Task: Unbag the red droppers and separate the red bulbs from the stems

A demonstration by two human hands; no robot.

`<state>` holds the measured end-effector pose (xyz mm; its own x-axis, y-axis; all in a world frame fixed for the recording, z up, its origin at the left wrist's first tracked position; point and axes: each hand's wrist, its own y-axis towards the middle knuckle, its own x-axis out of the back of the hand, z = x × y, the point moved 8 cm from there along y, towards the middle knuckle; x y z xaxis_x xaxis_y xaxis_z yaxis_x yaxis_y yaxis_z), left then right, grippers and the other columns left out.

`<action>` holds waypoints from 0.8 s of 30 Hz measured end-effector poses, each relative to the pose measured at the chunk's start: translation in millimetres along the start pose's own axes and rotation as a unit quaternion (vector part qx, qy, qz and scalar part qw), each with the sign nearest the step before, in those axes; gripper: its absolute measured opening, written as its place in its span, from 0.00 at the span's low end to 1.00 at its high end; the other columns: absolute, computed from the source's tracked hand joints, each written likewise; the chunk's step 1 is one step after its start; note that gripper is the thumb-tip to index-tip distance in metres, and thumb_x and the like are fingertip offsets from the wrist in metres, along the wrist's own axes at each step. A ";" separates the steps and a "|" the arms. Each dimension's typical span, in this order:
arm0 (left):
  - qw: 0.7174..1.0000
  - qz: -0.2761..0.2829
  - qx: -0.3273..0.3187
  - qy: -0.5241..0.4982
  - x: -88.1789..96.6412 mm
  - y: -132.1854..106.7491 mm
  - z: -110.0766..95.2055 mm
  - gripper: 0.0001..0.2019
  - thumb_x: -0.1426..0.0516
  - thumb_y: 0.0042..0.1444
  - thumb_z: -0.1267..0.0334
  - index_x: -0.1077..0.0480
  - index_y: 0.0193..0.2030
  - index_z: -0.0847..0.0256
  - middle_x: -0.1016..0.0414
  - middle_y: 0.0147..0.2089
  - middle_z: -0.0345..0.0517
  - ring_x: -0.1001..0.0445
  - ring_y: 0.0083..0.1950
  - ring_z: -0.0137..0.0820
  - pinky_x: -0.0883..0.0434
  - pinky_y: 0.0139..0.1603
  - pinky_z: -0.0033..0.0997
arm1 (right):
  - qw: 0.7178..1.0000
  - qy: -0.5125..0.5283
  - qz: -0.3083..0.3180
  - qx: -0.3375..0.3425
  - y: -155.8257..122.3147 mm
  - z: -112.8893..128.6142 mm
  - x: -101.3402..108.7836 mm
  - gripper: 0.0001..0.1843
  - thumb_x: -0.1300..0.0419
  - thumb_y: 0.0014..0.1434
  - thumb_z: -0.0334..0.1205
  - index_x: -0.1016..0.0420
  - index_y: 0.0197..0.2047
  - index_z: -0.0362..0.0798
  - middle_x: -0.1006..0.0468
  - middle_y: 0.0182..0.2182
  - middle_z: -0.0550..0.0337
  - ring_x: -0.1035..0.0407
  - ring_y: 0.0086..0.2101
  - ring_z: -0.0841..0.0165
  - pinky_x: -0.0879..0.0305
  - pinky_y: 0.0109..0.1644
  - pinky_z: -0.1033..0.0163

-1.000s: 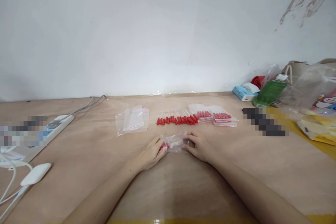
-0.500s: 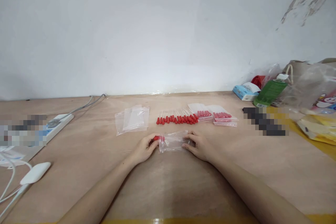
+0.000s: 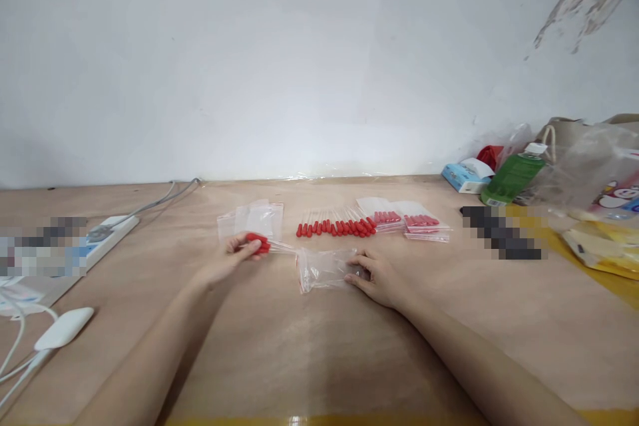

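Observation:
My left hand (image 3: 234, 258) is closed on a small bunch of red-capped droppers (image 3: 262, 244), their clear stems pointing right toward the mouth of a clear plastic bag (image 3: 323, 269). My right hand (image 3: 375, 275) presses the bag's right end flat on the wooden table (image 3: 309, 346), fingers closed on its edge. The bag looks empty. Behind it lies a row of loose red-capped droppers (image 3: 334, 226). To their right sit two filled bags (image 3: 407, 219). A pile of empty clear bags (image 3: 252, 221) lies just behind my left hand.
A power strip (image 3: 107, 234) with cables and a white adapter (image 3: 64, 328) lie at the left. At the right stand a green bottle (image 3: 512, 176), a blue tissue pack (image 3: 466, 176) and plastic shopping bags (image 3: 594, 180). A white wall runs behind the table.
My left hand has drawn the red-capped droppers out of the bag's left end and moved them leftward. My right hand has stayed on the bag.

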<state>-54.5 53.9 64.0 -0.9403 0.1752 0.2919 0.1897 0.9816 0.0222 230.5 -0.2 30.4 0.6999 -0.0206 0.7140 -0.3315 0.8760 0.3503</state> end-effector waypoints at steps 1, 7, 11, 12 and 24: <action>1.000 -0.030 0.002 0.005 16.0 -0.1 -4.4 0.20 0.39 0.43 0.48 0.28 0.36 0.62 0.22 0.36 0.49 0.24 0.39 0.36 0.26 0.42 0.36 | 1.000 0.001 0.001 0.001 0.0 -0.5 -0.5 0.11 0.42 0.53 0.42 0.29 0.40 0.48 0.30 0.37 0.56 0.35 0.31 0.70 0.37 0.37 0.63; 0.963 -0.235 -0.117 0.067 45.2 2.2 -38.9 0.17 0.44 0.50 0.50 0.29 0.39 0.63 0.23 0.37 0.47 0.24 0.38 0.34 0.27 0.44 0.36 | 1.000 -0.002 -0.001 0.004 -0.4 -2.5 -2.1 0.12 0.42 0.53 0.42 0.29 0.41 0.48 0.30 0.38 0.56 0.35 0.32 0.70 0.37 0.37 0.63; 0.891 -0.215 -0.268 0.296 -23.4 20.4 -59.0 0.12 0.50 0.57 0.61 0.30 0.44 0.60 0.26 0.44 0.47 0.27 0.43 0.32 0.30 0.44 0.30 | 1.000 -0.006 0.001 -0.001 -0.6 -1.0 -1.4 0.11 0.42 0.53 0.41 0.29 0.41 0.48 0.30 0.38 0.56 0.35 0.32 0.70 0.36 0.38 0.63; 0.869 -0.193 -0.281 0.359 -42.8 28.4 -58.3 0.12 0.51 0.58 0.64 0.31 0.45 0.60 0.27 0.44 0.48 0.27 0.44 0.32 0.31 0.45 0.30 | 1.000 -0.007 0.001 -0.001 -0.6 -0.5 -1.1 0.11 0.42 0.53 0.41 0.29 0.41 0.48 0.30 0.38 0.56 0.34 0.32 0.70 0.36 0.38 0.63; 0.821 -0.013 -0.256 0.510 -112.5 75.0 -34.3 0.10 0.45 0.55 0.57 0.29 0.39 0.60 0.30 0.35 0.46 0.29 0.37 0.33 0.34 0.38 0.29 | 1.000 0.001 -0.007 0.015 0.0 2.0 0.4 0.11 0.42 0.53 0.40 0.30 0.40 0.47 0.30 0.37 0.57 0.35 0.30 0.71 0.36 0.36 0.64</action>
<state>75.2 105.2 65.6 -0.2689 -0.2564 0.9284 0.5124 0.7781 0.3633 229.5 -1.2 31.9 0.7058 -0.0326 0.7076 -0.3404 0.8605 0.3791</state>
